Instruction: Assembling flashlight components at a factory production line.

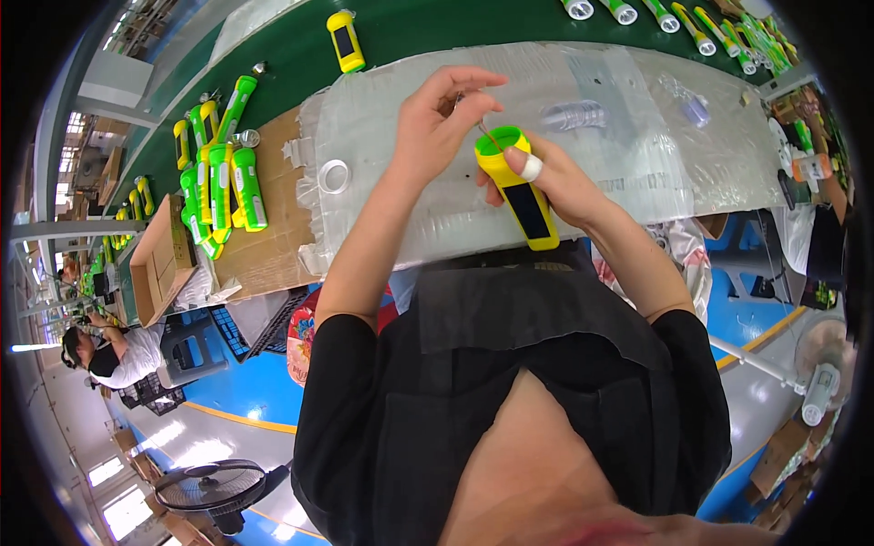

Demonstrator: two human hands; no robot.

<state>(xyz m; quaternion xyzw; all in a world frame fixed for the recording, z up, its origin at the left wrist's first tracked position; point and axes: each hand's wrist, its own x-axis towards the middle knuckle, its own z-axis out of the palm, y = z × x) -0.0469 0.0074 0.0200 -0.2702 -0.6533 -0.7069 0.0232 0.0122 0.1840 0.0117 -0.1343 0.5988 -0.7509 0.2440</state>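
Note:
My right hand, with white tape round the thumb, is wrapped round a yellow flashlight body. This body has a dark panel on its side, and its green-lined mouth tilts up toward my left hand. Above the mouth, my left hand pinches a thin wire-like piece that runs down into the opening. Whether it is a wire or a slim tool, I cannot tell. A clear ring lies on the plastic-covered work surface left of my left forearm. Beyond my right hand is a row of clear round pieces.
Several green-and-yellow flashlights are heaped on cardboard at the left. One yellow flashlight body lies on the green bench at the back. More flashlights line the far right. An open carton stands left; people work at both sides.

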